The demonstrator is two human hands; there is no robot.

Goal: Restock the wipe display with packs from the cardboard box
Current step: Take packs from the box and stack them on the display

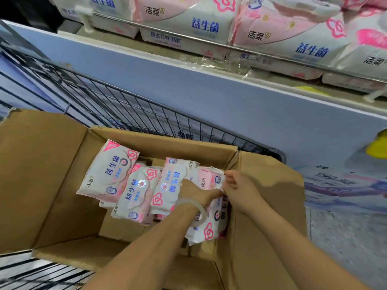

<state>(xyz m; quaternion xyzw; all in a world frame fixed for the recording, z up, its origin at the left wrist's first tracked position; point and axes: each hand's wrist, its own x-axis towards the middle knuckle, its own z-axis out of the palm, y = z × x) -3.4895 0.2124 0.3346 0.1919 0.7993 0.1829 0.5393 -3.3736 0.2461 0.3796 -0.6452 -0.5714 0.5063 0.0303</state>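
**Both hands down in the box, at the right-hand packs**

Across the top of the frame runs the wipe display (240,34), a shelf crowded with pink-and-white packs behind a thin rail, and beneath it a pale blue panel (209,97) slanting from upper left to lower right. A black wire cart (117,109) sits in the middle left, and in it the open cardboard box (46,174) fills the lower half, its flaps spread wide.

My left hand (196,192) reaches in from the bottom centre, forearm angled up and to the right, a clear bangle (191,206) on the wrist. Its fingers are pushed down between the packs and mostly hidden, so I cannot tell what they have hold of. My right hand (238,185) comes in from the lower right, over the box's right wall, with fingers curled and thumb and fingertips pinching the top edge of the rightmost pack (207,178), which stands on end against that wall.

I count about five packs showing plainly in the box: one leaning at the upper left (109,170), two beside it towards the centre (136,193) (169,183), the pinched one, and another lower down under my left wrist (207,229). More edges show beneath, too hidden to count.
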